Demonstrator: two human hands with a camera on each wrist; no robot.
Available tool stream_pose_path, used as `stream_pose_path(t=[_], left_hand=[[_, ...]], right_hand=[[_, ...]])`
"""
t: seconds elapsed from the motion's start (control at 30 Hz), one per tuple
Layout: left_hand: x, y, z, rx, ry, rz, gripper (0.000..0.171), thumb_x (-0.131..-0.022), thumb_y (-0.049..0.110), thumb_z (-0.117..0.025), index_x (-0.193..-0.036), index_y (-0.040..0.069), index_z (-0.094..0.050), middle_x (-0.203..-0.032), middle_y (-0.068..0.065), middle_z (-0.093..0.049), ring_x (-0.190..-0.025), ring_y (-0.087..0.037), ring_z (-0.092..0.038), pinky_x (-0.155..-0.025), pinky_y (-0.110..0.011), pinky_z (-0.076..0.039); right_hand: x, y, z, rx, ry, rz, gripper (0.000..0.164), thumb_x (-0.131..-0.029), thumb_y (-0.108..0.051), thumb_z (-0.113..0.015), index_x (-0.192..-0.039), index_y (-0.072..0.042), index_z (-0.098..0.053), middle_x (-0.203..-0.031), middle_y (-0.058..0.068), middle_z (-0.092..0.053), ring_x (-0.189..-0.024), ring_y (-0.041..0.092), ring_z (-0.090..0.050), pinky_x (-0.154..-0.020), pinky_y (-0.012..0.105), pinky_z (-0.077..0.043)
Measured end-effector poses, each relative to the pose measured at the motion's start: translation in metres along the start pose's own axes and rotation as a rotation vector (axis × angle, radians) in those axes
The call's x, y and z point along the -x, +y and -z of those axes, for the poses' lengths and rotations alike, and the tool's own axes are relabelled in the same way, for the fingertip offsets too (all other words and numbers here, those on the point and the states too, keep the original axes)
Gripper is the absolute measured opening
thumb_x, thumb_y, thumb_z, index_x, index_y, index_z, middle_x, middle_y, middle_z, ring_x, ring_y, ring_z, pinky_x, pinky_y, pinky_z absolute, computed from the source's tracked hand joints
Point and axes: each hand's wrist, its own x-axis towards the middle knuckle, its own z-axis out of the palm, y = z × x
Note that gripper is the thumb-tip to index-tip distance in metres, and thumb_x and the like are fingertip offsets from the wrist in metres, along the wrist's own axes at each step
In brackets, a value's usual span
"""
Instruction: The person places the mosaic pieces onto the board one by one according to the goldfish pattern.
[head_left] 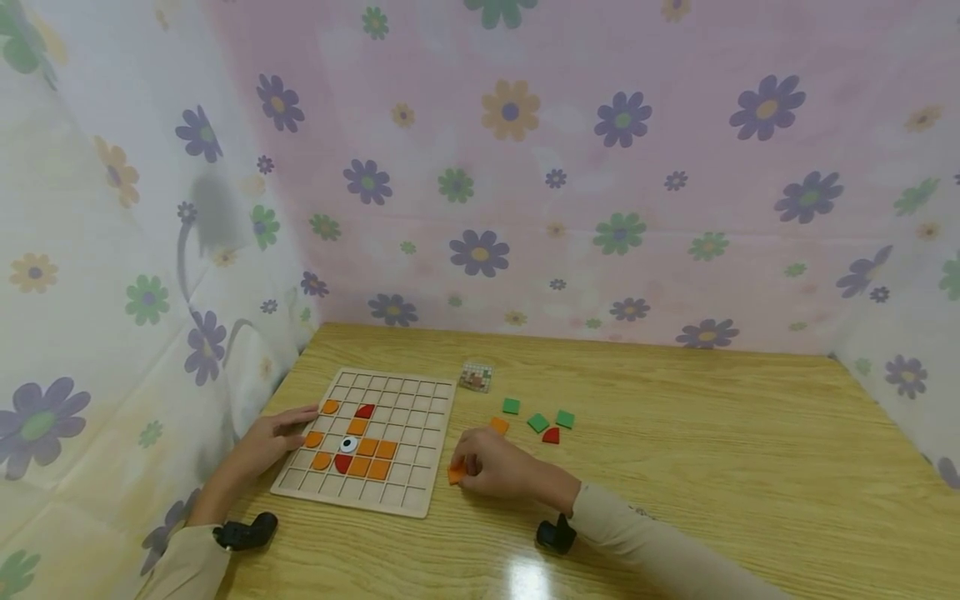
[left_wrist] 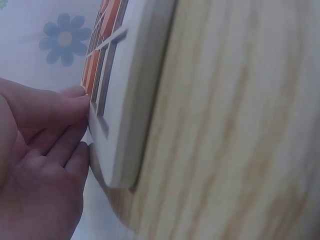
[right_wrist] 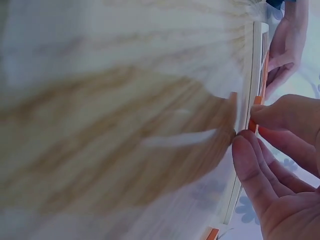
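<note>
A wooden grid board [head_left: 416,408] lies on the left of the table, holding orange squares [head_left: 386,449], orange rounded pieces [head_left: 321,461], two red quarter-round pieces [head_left: 365,411] and a white eye piece [head_left: 348,444]. My left hand [head_left: 273,442] touches the board's left edge with its fingers extended; the left wrist view shows thumb and fingertips at the rim. Just right of the board, my right hand [head_left: 495,465] pinches an orange tile [right_wrist: 254,117] between thumb and finger. Another orange tile [right_wrist: 233,98] stands out close beside those fingertips in the right wrist view.
Behind the right hand lie another orange square [head_left: 499,426], green squares [head_left: 537,423] and a red quarter-round tile [head_left: 551,436]. A small patterned card [head_left: 476,377] sits at the board's far right corner. Flowered cloth [head_left: 480,250] hangs behind and on both sides of the table.
</note>
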Motion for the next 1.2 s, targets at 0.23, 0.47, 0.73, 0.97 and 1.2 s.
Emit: stream_pose_path(t=[0.23,0.47,0.73,0.97,1.2], left_hand=[[0.001,0.002,0.000,0.007,0.002,-0.001,0.042,-0.090,0.005,-0.059,-0.132,-0.002,-0.054,-0.142,-0.019,-0.043,-0.135,-0.044,-0.027,-0.103,-0.057,-0.026],[0.001,0.000,0.000,0.005,0.009,-0.001,0.042,-0.090,0.004,-0.059,-0.131,-0.004,-0.055,-0.141,-0.020,-0.044,-0.135,-0.044,-0.027,-0.104,-0.058,-0.025],[0.001,0.001,0.000,0.019,0.012,0.004,0.042,-0.090,0.006,-0.059,-0.131,-0.002,-0.055,-0.141,-0.019,-0.044,-0.135,-0.043,-0.027,-0.103,-0.057,-0.026],[0.000,-0.001,0.001,0.019,0.006,0.019,0.042,-0.090,0.005,-0.058,-0.132,-0.001,-0.054,-0.143,-0.017,-0.043,-0.136,-0.042,-0.026,-0.104,-0.055,-0.026],[0.001,0.000,0.000,0.076,-0.010,0.046,0.043,-0.091,0.005,-0.057,-0.134,0.000,-0.053,-0.145,-0.017,-0.040,-0.138,-0.043,-0.021,-0.106,-0.054,-0.024]], right_hand=[[-0.005,-0.002,0.003,-0.076,0.038,-0.040,0.017,-0.083,-0.005,-0.069,-0.100,-0.004,-0.072,-0.090,0.000,-0.062,-0.072,0.003,-0.055,-0.063,0.018,-0.049],[-0.018,-0.007,0.004,-0.079,0.089,-0.010,0.016,-0.083,-0.005,-0.070,-0.098,-0.004,-0.072,-0.088,0.003,-0.063,-0.072,0.003,-0.056,-0.063,0.018,-0.049],[-0.037,-0.012,0.004,-0.091,0.124,-0.020,0.015,-0.082,-0.004,-0.070,-0.097,-0.004,-0.072,-0.092,0.004,-0.064,-0.073,0.006,-0.058,-0.064,0.017,-0.049],[-0.053,-0.011,0.000,-0.057,0.151,0.034,0.015,-0.081,-0.002,-0.070,-0.096,-0.001,-0.073,-0.092,0.009,-0.065,-0.072,0.011,-0.061,-0.064,0.016,-0.049],[-0.066,-0.010,-0.005,-0.069,0.139,-0.014,0.014,-0.082,-0.005,-0.070,-0.096,-0.003,-0.073,-0.091,0.006,-0.066,-0.071,0.006,-0.059,-0.062,0.017,-0.048]])
